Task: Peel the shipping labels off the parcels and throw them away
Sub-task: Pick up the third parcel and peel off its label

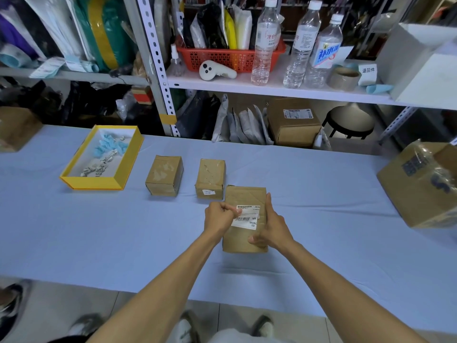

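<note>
A brown cardboard parcel lies on the blue table in front of me, with a white shipping label on its top. My left hand pinches the label's left edge, which is lifted off the cardboard. My right hand holds the parcel's right side, fingers along the edge and thumb on top. Two smaller brown parcels stand just behind; the right one carries a small white sticker. A yellow-rimmed tray at the left holds several crumpled scraps of white and blue paper.
A large taped carton sits at the table's right edge and another box at the far left. Metal shelving behind holds bottles, a red basket, a tape roll and more parcels. Feet of other people show on the floor at lower left.
</note>
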### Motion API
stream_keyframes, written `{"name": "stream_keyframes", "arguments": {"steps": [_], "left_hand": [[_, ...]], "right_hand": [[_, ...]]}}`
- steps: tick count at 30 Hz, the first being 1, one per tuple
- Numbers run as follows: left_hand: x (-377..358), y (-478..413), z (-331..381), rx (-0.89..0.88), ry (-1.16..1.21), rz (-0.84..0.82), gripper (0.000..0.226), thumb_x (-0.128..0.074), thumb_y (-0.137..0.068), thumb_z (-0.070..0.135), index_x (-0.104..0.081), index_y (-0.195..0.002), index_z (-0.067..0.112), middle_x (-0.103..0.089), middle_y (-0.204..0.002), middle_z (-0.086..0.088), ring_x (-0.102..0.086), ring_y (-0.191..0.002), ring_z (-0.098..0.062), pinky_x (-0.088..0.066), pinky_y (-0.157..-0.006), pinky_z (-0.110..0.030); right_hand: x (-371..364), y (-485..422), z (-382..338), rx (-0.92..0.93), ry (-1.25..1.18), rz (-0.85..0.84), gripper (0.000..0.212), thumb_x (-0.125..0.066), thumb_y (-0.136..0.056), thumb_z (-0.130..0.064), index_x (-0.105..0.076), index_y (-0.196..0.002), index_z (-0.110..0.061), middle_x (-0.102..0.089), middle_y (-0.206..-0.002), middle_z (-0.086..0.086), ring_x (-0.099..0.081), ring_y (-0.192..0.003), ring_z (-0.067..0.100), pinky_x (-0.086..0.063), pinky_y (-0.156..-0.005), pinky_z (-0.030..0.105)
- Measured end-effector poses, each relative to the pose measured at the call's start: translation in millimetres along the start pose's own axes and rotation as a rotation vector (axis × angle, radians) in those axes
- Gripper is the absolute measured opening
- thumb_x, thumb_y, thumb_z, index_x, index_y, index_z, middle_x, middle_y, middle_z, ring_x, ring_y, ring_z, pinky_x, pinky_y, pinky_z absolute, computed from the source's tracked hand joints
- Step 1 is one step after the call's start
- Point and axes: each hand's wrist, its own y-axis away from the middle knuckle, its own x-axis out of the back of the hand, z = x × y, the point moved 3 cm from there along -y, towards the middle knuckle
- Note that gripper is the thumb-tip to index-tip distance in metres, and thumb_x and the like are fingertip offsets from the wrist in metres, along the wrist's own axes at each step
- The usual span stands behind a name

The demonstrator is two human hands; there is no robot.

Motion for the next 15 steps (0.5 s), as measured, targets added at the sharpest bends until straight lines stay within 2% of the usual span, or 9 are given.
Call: {"name": "stream_keyframes", "arguments": {"steps": [5, 10, 12, 15], "left_hand": [[0.3, 0.1, -0.1, 0.004, 0.007, -0.020, 0.014, -0.073, -0.082, 0.015, -0.069, -0.070, 0.009, -0.068, -0.083, -0.002, -0.062, -0.074, -0.010, -0.044, -0.057, -0.013], [0.0, 0.2, -3.0, 0.015, 0.037, -0.027, 0.023, -0.074, -0.080, 0.012, -0.064, -0.060, 0.015, -0.068, -0.082, -0.001, -0.064, -0.076, -0.012, -0.048, -0.063, -0.018], [0.7, -1.9, -4.7, 0.020, 0.042, -0.033, 0.024, -0.074, -0.080, 0.012, -0.064, -0.059, 0.015, -0.069, -0.084, -0.003, -0.066, -0.082, -0.018, -0.051, -0.069, -0.022], [1.0, -2.5, -5.8, 0.019, 0.044, -0.044, 0.023, -0.073, -0.081, 0.013, -0.064, -0.060, 0.014, -0.070, -0.084, -0.004, -0.066, -0.084, -0.020, -0.051, -0.068, -0.022]], "right_hand": [[-0.4, -1.0, -0.4, -0.009, 0.023, -0.003, 0.142, -0.087, -0.062, -0.015, 0.025, -0.148, -0.032, -0.065, -0.118, 0.004, -0.064, -0.100, 0.025, -0.054, -0.088, 0.032], [-0.9, -1.0, 0.6, -0.027, 0.031, -0.008, 0.143, -0.087, -0.062, -0.014, 0.027, -0.147, -0.033, -0.064, -0.119, 0.004, -0.064, -0.099, 0.024, -0.053, -0.087, 0.031], [-1.9, -2.2, 0.3, -0.027, 0.037, -0.015, 0.143, -0.087, -0.063, -0.013, 0.027, -0.147, -0.033, -0.063, -0.119, 0.004, -0.063, -0.097, 0.023, -0.053, -0.087, 0.030], [-2.0, -0.6, -1.0, -0.022, 0.036, -0.026, 0.143, -0.087, -0.063, -0.013, 0.027, -0.147, -0.033, -0.063, -0.120, 0.005, -0.061, -0.093, 0.020, -0.051, -0.086, 0.028]]}}
